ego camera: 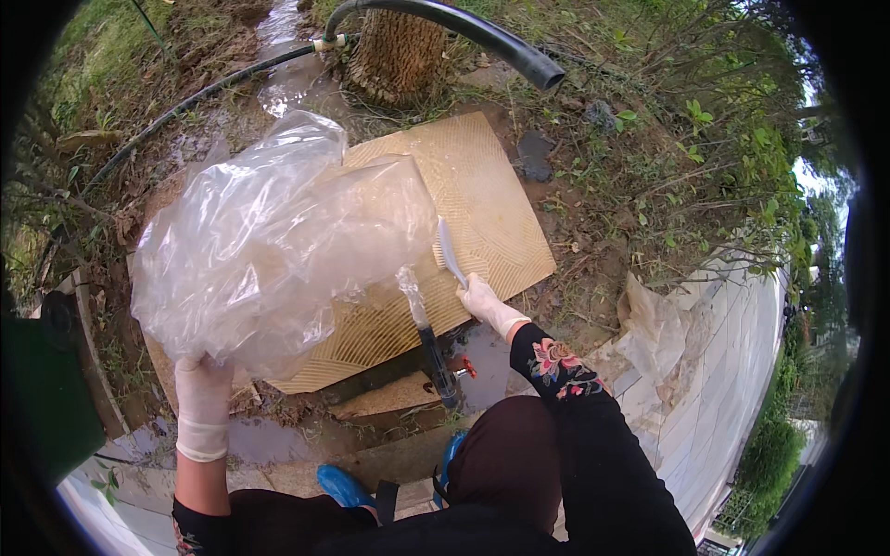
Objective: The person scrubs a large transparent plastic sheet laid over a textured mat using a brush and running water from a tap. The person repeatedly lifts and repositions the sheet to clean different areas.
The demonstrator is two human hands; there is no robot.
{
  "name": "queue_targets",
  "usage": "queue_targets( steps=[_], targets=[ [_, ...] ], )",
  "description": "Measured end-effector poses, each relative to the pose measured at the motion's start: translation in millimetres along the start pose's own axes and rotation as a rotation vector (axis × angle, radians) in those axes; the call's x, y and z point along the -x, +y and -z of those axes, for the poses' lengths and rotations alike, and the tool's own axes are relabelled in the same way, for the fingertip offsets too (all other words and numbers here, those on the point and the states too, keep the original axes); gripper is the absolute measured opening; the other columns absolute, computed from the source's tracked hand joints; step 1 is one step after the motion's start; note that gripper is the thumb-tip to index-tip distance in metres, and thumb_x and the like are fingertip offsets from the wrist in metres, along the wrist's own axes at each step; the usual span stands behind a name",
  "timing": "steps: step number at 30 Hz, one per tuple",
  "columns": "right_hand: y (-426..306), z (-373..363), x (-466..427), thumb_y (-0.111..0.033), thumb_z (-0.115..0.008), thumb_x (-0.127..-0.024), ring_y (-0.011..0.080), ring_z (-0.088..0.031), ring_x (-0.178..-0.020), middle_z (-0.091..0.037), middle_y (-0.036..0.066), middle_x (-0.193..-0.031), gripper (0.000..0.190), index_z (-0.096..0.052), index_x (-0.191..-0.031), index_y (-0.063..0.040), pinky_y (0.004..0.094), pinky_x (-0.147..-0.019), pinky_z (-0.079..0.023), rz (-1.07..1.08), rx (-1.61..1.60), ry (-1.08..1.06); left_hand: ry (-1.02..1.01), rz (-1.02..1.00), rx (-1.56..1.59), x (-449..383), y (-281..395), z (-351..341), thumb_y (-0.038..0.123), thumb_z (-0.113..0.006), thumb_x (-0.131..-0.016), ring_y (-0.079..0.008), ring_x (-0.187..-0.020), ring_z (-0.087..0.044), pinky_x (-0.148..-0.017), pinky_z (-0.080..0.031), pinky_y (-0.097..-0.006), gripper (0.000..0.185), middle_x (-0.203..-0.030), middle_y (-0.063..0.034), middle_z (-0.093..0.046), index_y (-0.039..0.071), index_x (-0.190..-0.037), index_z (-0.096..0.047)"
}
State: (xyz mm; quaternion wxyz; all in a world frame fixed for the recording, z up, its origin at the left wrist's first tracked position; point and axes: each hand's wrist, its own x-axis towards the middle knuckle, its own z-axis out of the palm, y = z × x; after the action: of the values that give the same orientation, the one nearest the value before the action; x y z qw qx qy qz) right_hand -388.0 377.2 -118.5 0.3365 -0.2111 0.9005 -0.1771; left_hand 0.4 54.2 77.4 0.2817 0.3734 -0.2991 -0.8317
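My left hand, in a pale glove, grips the near edge of a large clear plastic sheet. The crumpled sheet is spread over the left part of a ribbed tan board, which lies on muddy ground. In my right hand, also gloved, is the handle of a scrubbing brush. Its bristles face left, at the right edge of the plastic; whether they touch it I cannot tell. Water gushes from a black pipe onto the board and plastic between my hands.
A red-handled valve sits by the pipe. Behind the board are a tree trunk and a curved black hose. More crumpled plastic lies on the right, beside paving. A dark green container stands at left.
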Motion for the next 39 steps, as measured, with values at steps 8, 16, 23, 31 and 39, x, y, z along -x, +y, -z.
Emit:
queue_targets(
  steps=[8, 16, 23, 31, 39],
  targets=[
    [3, -10, -5, -0.020, -0.063, -0.091, 0.0425, -0.064, -0.098, -0.066, 0.026, -0.099, 0.025, -0.057, -0.103, 0.000, 0.0486, -0.085, -0.049, 0.088, 0.009, 0.037, 0.303, -0.242, -1.079, 103, 3, 5, 0.005, -0.066, -0.090, -0.0243, -0.118, -0.058, -0.098, -0.053, -0.0425, 0.049, -0.132, -0.0125, -0.058, 0.001, -0.137, -0.051],
    [-9, -18, 0, -0.016, -0.062, -0.090, 0.0444, -0.062, -0.094, -0.064, 0.026, -0.094, 0.018, -0.056, -0.096, 0.000, 0.0510, -0.082, -0.047, 0.073, 0.080, 0.109, 0.518, -0.004, -0.868, 134, -32, -13, 0.006, -0.068, -0.089, -0.0235, -0.117, -0.059, -0.098, -0.052, -0.0407, 0.052, -0.132, -0.0124, -0.058, 0.001, -0.138, -0.050],
    [-22, -8, 3, -0.022, -0.060, -0.096, 0.0484, -0.062, -0.096, -0.065, 0.030, -0.096, 0.024, -0.057, -0.098, 0.002, 0.0527, -0.084, -0.048, -0.031, 0.063, 0.047, 0.575, -0.030, -0.842, 172, -24, -7, 0.007, -0.070, -0.089, -0.0228, -0.116, -0.059, -0.098, -0.052, -0.0391, 0.054, -0.132, -0.0123, -0.058, 0.001, -0.138, -0.049],
    [-21, 6, -13, -0.024, -0.056, -0.096, 0.0469, -0.066, -0.090, -0.067, 0.031, -0.093, 0.027, -0.056, -0.102, 0.002, 0.0512, -0.080, -0.052, -0.058, 0.288, 0.015, 0.486, -0.270, -1.025, 180, -11, -35, 0.008, -0.072, -0.088, -0.0220, -0.115, -0.059, -0.098, -0.051, -0.0374, 0.057, -0.133, -0.0121, -0.057, 0.001, -0.139, -0.047],
    [-107, 40, 110, -0.028, -0.058, -0.096, 0.0422, -0.068, -0.088, -0.067, 0.026, -0.091, 0.028, -0.056, -0.107, -0.003, 0.0478, -0.078, -0.051, -0.072, 0.047, 0.032, 0.249, -0.447, -1.241, 143, 21, -129, 0.005, -0.070, -0.085, -0.0214, -0.111, -0.061, -0.094, -0.052, -0.0356, 0.047, -0.122, -0.0126, -0.064, 0.000, -0.129, -0.056]
  ],
)
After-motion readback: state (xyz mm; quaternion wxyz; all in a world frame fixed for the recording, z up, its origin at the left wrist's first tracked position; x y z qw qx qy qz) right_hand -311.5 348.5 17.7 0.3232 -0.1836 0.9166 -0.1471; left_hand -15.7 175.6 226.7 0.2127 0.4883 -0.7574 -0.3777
